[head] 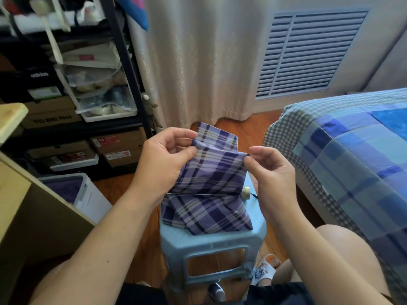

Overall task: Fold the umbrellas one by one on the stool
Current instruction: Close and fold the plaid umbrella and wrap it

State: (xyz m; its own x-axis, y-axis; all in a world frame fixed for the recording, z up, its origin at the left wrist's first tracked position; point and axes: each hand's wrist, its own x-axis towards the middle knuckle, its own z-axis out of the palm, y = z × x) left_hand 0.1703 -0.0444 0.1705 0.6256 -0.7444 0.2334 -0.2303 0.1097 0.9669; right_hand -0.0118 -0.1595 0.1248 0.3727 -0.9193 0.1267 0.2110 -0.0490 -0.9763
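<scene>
Purple plaid umbrella (207, 194) lies collapsed on blue stool (204, 241). Left hand (164, 157) pinches canopy fold, right hand (272, 170) pinches rib tip, likely stretching panel taut to crease pleats flat before rolling.

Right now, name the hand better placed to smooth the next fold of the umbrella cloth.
Probably left. The left hand pinches a loose pleat of the umbrella; the right hand pins the rib tip taut.
</scene>
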